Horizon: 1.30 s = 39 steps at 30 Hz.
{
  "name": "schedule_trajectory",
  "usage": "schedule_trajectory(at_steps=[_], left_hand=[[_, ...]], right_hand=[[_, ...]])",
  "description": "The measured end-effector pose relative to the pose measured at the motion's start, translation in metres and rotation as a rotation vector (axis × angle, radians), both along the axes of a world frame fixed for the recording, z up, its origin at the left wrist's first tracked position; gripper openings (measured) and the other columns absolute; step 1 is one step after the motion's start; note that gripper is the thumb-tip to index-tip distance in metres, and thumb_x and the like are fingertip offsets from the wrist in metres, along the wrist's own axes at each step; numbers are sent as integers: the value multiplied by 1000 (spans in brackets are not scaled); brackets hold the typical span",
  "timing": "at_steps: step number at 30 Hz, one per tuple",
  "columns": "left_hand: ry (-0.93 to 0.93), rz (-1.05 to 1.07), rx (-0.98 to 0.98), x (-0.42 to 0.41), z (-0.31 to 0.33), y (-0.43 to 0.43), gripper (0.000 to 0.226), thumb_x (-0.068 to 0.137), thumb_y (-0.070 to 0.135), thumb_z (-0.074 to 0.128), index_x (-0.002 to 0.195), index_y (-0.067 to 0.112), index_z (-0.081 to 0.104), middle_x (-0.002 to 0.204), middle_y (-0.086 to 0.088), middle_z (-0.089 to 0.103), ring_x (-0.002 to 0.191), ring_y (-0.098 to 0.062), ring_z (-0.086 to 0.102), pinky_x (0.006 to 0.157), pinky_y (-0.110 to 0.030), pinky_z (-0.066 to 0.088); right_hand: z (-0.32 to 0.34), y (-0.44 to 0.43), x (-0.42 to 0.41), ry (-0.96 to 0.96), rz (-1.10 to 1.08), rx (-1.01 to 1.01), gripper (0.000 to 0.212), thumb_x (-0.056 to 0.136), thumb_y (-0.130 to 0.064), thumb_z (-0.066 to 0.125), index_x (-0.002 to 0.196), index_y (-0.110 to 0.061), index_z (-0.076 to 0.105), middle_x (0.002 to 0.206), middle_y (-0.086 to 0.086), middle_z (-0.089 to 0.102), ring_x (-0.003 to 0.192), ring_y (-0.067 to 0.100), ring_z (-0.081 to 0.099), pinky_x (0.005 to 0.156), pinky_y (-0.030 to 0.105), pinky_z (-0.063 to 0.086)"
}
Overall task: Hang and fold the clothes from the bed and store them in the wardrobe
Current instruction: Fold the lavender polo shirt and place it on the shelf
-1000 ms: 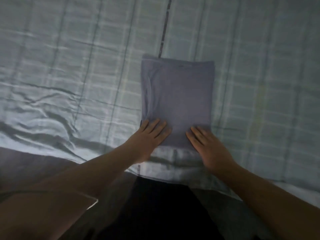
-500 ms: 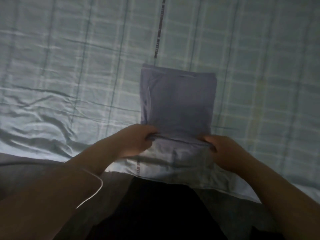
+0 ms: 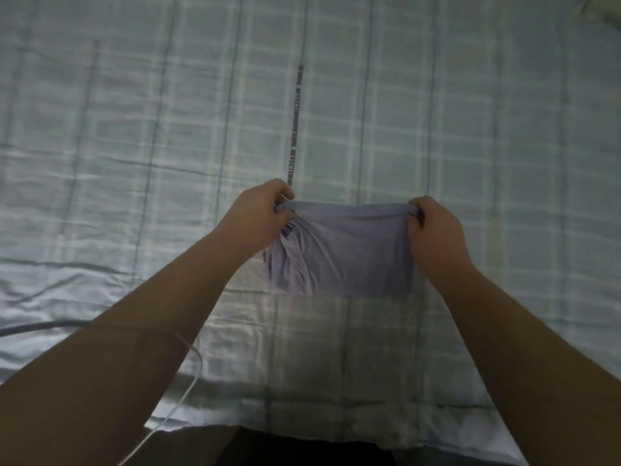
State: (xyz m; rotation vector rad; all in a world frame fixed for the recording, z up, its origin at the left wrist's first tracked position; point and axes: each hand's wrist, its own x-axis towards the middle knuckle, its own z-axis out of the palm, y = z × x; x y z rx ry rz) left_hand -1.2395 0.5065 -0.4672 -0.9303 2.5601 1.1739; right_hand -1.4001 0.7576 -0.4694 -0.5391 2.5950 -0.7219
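A folded grey-lilac garment (image 3: 346, 253) lies on the checked bed sheet (image 3: 134, 146), now doubled over into a short, wide rectangle. My left hand (image 3: 258, 216) pinches its far left corner, and my right hand (image 3: 433, 230) pinches its far right corner. The cloth is stretched taut between the two hands along the far edge. Loose folds bunch under my left hand. The garment's near edge rests flat on the sheet.
The pale blue-green checked sheet covers the whole bed, wrinkled at the left. A thin white cable (image 3: 181, 398) runs under my left forearm. The bed's near edge (image 3: 302, 432) lies just in front of me, with dark floor below.
My hands went from pressing flat on the garment's near edge to gripping that edge, then carried it away from me, folding the garment in half.
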Motion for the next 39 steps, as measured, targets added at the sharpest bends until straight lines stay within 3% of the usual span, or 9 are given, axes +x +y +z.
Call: schedule_trajectory(at_steps=[5, 9, 13, 16, 20, 29, 31, 35, 39], left_hand=[[-75, -50, -194, -1, -20, -2, 32, 91, 19, 63, 122, 14, 58, 117, -10, 60, 105, -27, 58, 85, -39, 47], [176, -159, -383, 12, -6, 29, 42, 83, 2, 60, 124, -2, 60, 128, -24, 58, 123, -43, 50, 105, -52, 41], [157, -371, -428, 21, -5, 79, 56, 91, 20, 48, 142, -3, 47, 151, -21, 42, 146, -38, 28, 116, -54, 26], [44, -340, -461, 24, -23, 86, 65, 99, 39, 37, 153, 4, 30, 161, -15, 26, 152, -30, 15, 120, -52, 17], [-18, -312, -484, 37, -54, 67, 69, 102, 49, 26, 156, 7, 22, 163, -16, 21, 152, -31, 15, 121, -51, 17], [69, -321, -414, 39, -68, 56, 58, 105, 35, 26, 157, 11, 22, 163, -15, 20, 152, -31, 13, 122, -50, 16], [135, -187, -345, 39, -59, 59, 57, 104, 31, 37, 156, 9, 26, 162, -17, 24, 151, -33, 16, 122, -49, 17], [90, 487, -62, 40, -33, 73, 65, 94, 39, 57, 146, 6, 37, 145, -17, 44, 136, -35, 37, 110, -45, 32], [-172, 655, 21, 28, -25, 81, 78, 88, 61, 56, 139, 4, 41, 137, -18, 47, 129, -37, 42, 97, -49, 40]], right_hand=[[-26, -8, 1, 24, -77, 152, 22, 94, -15, 52, 113, -8, 61, 110, 15, 57, 102, 35, 55, 83, 38, 43], [-17, -7, 26, 282, -36, -10, 32, 92, -9, 53, 123, -3, 57, 127, 19, 53, 119, 36, 47, 105, 42, 35], [-18, -2, 60, 350, 334, -12, 41, 94, -16, 47, 130, 2, 57, 139, 23, 52, 132, 38, 45, 115, 48, 31], [-29, 5, 70, 300, 474, 144, 56, 99, -29, 38, 145, 3, 42, 152, 23, 39, 143, 38, 34, 116, 55, 27], [-47, 14, 66, 285, 453, 220, 66, 100, -38, 37, 151, 2, 29, 158, 21, 28, 148, 34, 24, 118, 52, 25], [-58, 15, 64, 228, 369, 125, 67, 100, -39, 35, 152, 2, 27, 159, 18, 26, 149, 30, 21, 123, 44, 16], [-50, 14, 60, 115, 253, -14, 60, 99, -31, 40, 149, 1, 36, 157, 16, 32, 147, 28, 26, 122, 38, 17], [-35, 20, 59, 122, -181, -185, 42, 93, -23, 48, 132, -7, 53, 135, 11, 53, 125, 24, 47, 106, 22, 28], [-30, 18, 57, -3, -385, 6, 46, 96, -35, 54, 130, -4, 51, 126, 16, 55, 116, 32, 52, 98, 39, 43]])
